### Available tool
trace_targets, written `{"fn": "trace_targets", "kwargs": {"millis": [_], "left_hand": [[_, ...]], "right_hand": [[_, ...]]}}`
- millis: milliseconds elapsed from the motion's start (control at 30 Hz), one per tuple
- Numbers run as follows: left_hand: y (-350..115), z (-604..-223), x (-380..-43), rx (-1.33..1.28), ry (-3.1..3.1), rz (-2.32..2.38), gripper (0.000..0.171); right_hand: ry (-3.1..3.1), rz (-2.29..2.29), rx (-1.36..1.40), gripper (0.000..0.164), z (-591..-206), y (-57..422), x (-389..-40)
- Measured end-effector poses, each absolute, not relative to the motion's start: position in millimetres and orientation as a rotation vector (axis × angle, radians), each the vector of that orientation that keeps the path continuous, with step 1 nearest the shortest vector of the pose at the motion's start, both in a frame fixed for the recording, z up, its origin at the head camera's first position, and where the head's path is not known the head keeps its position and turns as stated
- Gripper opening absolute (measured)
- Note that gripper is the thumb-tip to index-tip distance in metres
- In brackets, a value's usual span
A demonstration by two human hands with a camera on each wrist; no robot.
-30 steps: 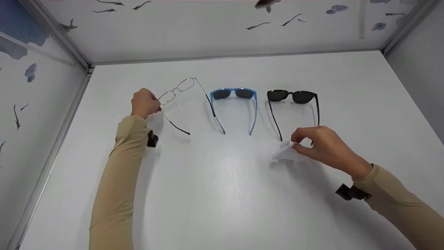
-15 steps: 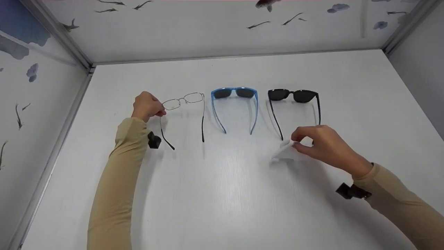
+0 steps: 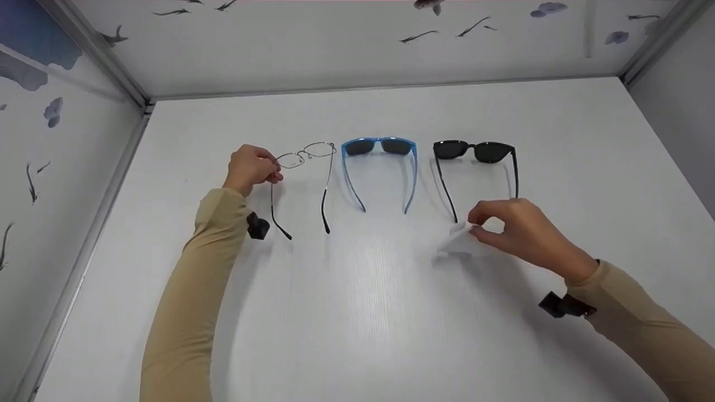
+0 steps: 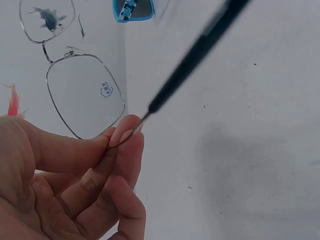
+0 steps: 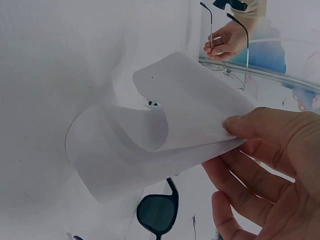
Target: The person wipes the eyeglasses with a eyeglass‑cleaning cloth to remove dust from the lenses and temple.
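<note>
Sleeves (image 3: 179,312) nearest us, both tan, one up each side of the surface (image 3: 335,335). Small black block (image 3: 567,306) at the right wrist, another at the left.

Next out, right hand (image 3: 516,231): grip is down to a pinch on the white sheet (image 5: 192,102), thumb on one face, fingers underneath. We see the sheet folded over, one layer curling away from the other. It sticks out left of the fingertips, low over the surface; can't tell if it touches.

Farther out, left hand (image 3: 251,168): grip also a pinch, thumb and forefinger on the wire glasses (image 3: 293,160) at the corner where rim meets arm. Lenses on the far side, arms unfolded, dark tips toward us. We can't tell whether those tips touch down.

Just right of that pair, blue sunglasses (image 3: 395,146): dark lenses, arms unfolded our way, well apart from both hands. Right again, black sunglasses (image 3: 491,152), same pose; left arm ends just beside the sheet, right arm runs behind the right hand. All three pairs make a rough row.

Farthest, back wall (image 3: 313,50): white, with a printed fish (image 3: 429,5), dark streaks and bluish blotches.
</note>
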State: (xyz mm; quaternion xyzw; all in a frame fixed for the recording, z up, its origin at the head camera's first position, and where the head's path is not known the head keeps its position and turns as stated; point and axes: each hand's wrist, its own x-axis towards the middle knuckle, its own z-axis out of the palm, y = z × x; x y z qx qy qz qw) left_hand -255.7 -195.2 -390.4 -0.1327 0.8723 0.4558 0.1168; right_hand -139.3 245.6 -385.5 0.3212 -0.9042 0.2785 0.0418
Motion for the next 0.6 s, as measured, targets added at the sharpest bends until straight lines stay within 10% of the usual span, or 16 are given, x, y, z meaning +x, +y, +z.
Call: {"fn": "trace_targets", "kwargs": {"millis": [600], "left_hand": [[-130,-402,-231,-0.293,2.124,1.530,0.025]], "right_hand": [[-2.658,0.956,0.949,0.025,-387,233,-142]]}}
